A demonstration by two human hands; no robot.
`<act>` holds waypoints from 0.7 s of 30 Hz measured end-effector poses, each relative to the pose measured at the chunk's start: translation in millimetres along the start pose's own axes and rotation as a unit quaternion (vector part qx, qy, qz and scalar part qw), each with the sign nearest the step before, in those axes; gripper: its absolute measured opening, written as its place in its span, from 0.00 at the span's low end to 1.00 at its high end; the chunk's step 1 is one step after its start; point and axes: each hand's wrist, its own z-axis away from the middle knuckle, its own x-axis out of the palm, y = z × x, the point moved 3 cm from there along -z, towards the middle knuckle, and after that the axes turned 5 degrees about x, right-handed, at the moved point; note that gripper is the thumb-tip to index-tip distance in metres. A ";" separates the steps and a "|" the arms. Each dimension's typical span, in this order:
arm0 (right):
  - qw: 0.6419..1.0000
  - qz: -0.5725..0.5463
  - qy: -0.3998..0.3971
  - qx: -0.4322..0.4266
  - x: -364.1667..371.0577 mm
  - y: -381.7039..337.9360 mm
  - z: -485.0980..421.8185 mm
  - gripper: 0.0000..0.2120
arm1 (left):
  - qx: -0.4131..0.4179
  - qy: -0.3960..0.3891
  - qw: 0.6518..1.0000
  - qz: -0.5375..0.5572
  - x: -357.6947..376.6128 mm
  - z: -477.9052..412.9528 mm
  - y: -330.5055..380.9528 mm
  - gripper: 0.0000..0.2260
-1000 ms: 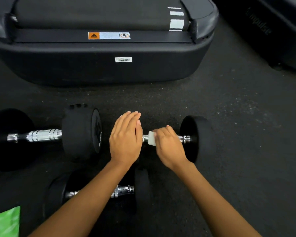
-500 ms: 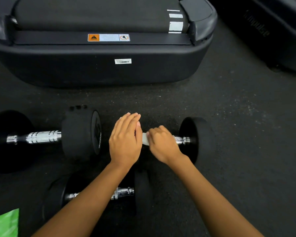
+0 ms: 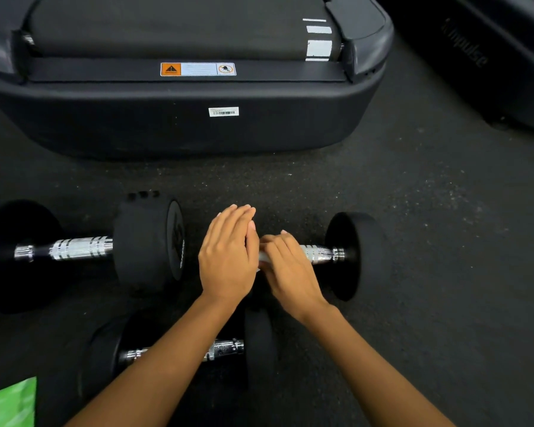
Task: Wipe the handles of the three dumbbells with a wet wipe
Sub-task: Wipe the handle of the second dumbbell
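Observation:
Three black dumbbells with chrome handles lie on the dark floor. The right dumbbell [image 3: 356, 255] has its left head hidden under my left hand [image 3: 228, 257], which rests flat on it with straight fingers. My right hand [image 3: 285, 266] grips a white wet wipe [image 3: 263, 257] wrapped round this dumbbell's handle, close to the left end; only a sliver of wipe shows. A large dumbbell [image 3: 145, 241] lies to the left, its handle bare. A small dumbbell [image 3: 259, 346] lies nearer me, partly hidden by my left forearm.
A black treadmill base [image 3: 198, 131] with a warning label spans the back. Another black machine [image 3: 490, 63] stands at the upper right. A green packet [image 3: 10, 402] lies at the bottom left corner. Bare floor stretches to the right.
My right hand has slid the wipe leftward along the handle toward my left hand, baring more chrome on the right. My left hand has stayed put.

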 end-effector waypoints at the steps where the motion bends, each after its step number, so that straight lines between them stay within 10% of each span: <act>1: 1.000 0.007 0.002 -0.006 1.4 1.2 0.6 0.14 | 0.000 -0.002 1.000 0.001 0.1 -0.4 -0.5 0.18; 10: 0.997 0.046 0.060 -0.025 -6.5 12.1 6.5 0.15 | -0.002 -0.009 1.000 0.006 -0.7 0.5 0.3 0.18; 21: 0.991 0.045 -0.129 -0.010 -12.8 18.0 -28.5 0.17 | -0.001 -0.007 1.000 0.006 0.5 -0.4 -0.8 0.18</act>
